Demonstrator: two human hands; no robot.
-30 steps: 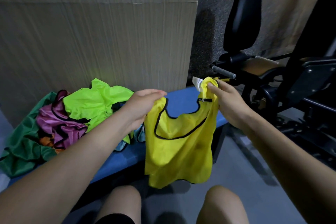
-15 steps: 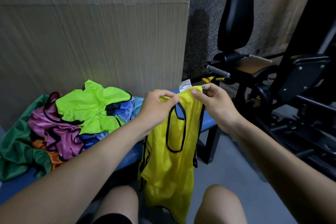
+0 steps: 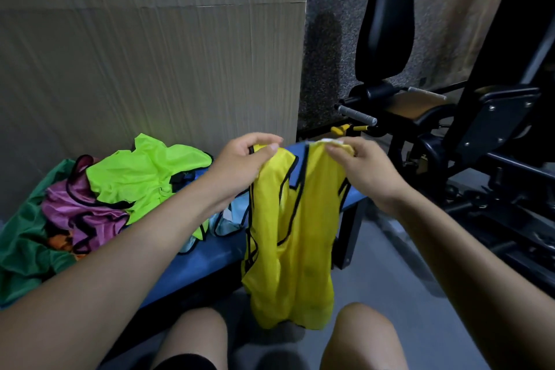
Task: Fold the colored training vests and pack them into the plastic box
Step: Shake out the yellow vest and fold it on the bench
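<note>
A yellow training vest (image 3: 291, 252) with black trim hangs in front of me, above my knees. My left hand (image 3: 240, 165) pinches its left shoulder strap and my right hand (image 3: 365, 173) pinches the right strap, near a white label. A heap of other vests lies on the blue bench (image 3: 198, 261) to the left: a neon green one (image 3: 144, 174) on top, a purple one (image 3: 87, 213), a dark green one (image 3: 24, 249), with orange and light blue cloth showing underneath. No plastic box is in view.
A ribbed grey-brown wall panel (image 3: 150, 63) stands right behind the bench. Black gym equipment (image 3: 468, 135) with a padded back and metal frame fills the right side. Grey floor (image 3: 390, 303) lies below the bench's right end.
My hands closed together, doubling the vest lengthwise, then moved slightly apart again. The vest now hangs narrower and lower between my knees.
</note>
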